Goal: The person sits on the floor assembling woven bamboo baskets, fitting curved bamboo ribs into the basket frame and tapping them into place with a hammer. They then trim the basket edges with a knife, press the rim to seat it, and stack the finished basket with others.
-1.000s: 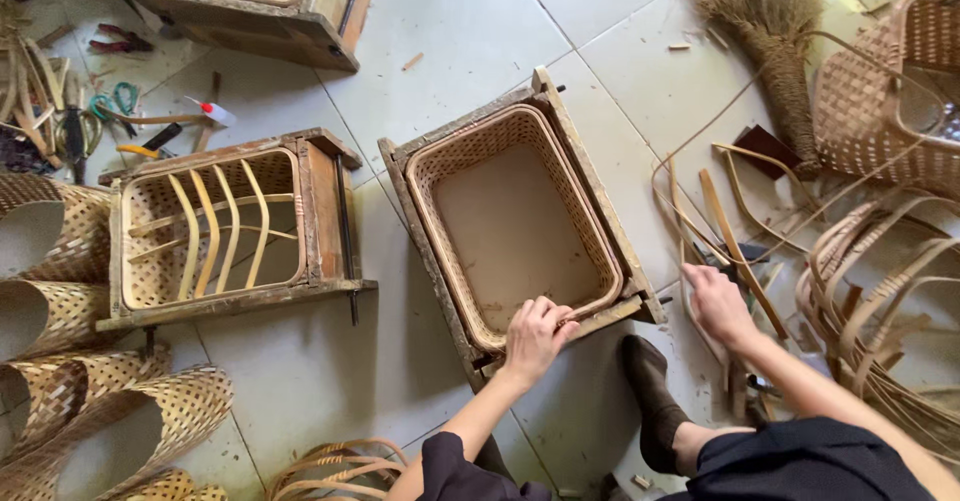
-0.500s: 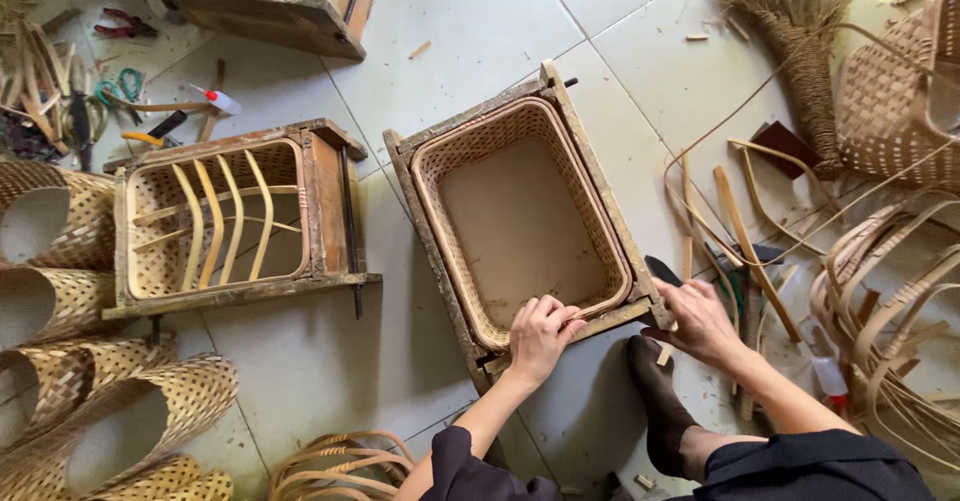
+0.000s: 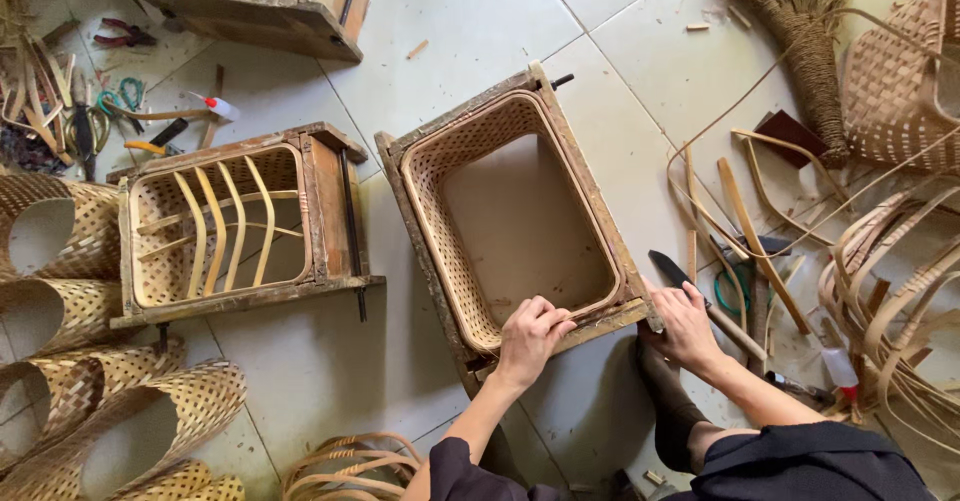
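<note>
Nearest to the camera are the person's two arms in dark sleeves, and a foot in a dark sock (image 3: pixel 672 416) rests on the tiled floor (image 3: pixel 330 371) between them. The left hand (image 3: pixel 530 336) lies on the near rim of a woven basket (image 3: pixel 455 176) that sits inside a wooden frame (image 3: pixel 590 176), and its fingers are curled together over that rim. The right hand (image 3: pixel 685 321) is at the near right corner of the same frame, fingers bent and pressed on the wood; I cannot tell if it grips anything else. The basket and frame stand in the middle of the floor, right in front of the person. Just right of the right hand lies a knife (image 3: pixel 670 269) with a dark blade, and past it are loose cane strips (image 3: pixel 745 216) and curved hoops (image 3: pixel 880 311). At the near left lie woven tubes (image 3: pixel 120 421), and a bundle of bent cane (image 3: pixel 345 466) lies near the left arm. Left of the middle basket stands a second frame (image 3: pixel 325 211) with a half-made basket (image 3: pixel 215 221) inside. Farther left are small tools (image 3: pixel 150 121) on the floor. At the far right lie a straw broom (image 3: pixel 800 21) and a big woven basket (image 3: pixel 895 81). A third frame (image 3: pixel 260 11) stands at the far left.
</note>
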A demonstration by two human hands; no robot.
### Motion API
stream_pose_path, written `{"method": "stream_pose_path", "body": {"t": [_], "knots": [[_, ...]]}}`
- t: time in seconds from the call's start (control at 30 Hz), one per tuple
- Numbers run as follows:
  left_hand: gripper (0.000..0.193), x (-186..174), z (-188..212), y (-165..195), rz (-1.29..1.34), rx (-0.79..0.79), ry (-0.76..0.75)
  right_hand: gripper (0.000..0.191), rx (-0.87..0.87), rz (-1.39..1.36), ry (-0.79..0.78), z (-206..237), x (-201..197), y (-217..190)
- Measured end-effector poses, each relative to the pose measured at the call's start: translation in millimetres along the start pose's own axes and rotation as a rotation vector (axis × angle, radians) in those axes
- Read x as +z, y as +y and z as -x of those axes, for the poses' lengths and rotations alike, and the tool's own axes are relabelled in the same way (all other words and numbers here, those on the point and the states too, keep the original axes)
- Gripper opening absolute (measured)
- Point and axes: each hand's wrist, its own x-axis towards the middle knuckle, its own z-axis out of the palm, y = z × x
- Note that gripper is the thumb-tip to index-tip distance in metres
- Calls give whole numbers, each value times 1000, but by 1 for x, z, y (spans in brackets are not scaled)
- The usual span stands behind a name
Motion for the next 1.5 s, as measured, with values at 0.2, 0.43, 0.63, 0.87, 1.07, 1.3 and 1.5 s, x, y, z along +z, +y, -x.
{"method": "stream_pose_path", "body": {"t": [0.2,0.43,0.63,0.87,1.07,1.3,1.5], "knots": [[18,13,2,-3,-6,26,6,77,-21,2,-43,4,-19,-4],[16,10,2,-13,56,24,-80,73,-218,-162,50,0,-24,15],[19,-4,21,-12,-19,9,-189,61,-10,-366,-97,10,-15,83],[41,-18,-12,-40,-99,89,38,51,265,-100,-22,27,43,109],[80,-87,-56,-125,-354,-477,239,43,574,-547,-115,-5,3,114],[89,-49,-60,-148,-101,-561,428,20,-84,-143,42,-195,-123,58],[91,-52,-58,-153,-48,-561,438,25,-413,390,55,-357,-161,-29]]}}
